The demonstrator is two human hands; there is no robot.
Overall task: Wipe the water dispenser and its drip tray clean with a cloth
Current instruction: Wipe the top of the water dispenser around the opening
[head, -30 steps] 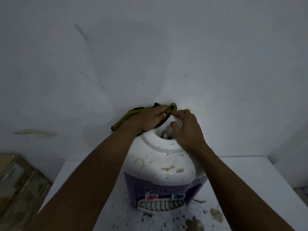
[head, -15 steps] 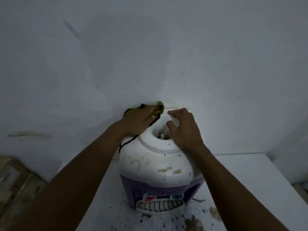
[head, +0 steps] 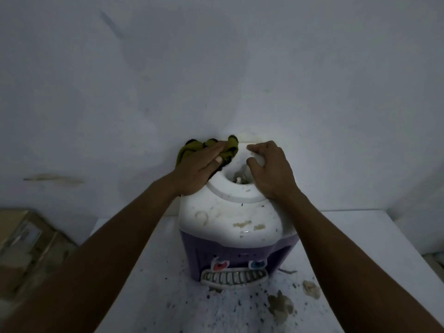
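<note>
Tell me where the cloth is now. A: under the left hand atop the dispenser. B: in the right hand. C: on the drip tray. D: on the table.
A: the left hand presses the yellow-green cloth onto the rear top of the water dispenser, while the right hand grips only the white rim.

Both bare forearms reach from the near corners toward the far centre. The left grip [head: 201,168] lies palm down, fingers straight, thumb out to the right, pressing the cloth [head: 188,151]. The right grip [head: 272,171] curls fingers and thumb round the dispenser [head: 230,212] rim.
</note>
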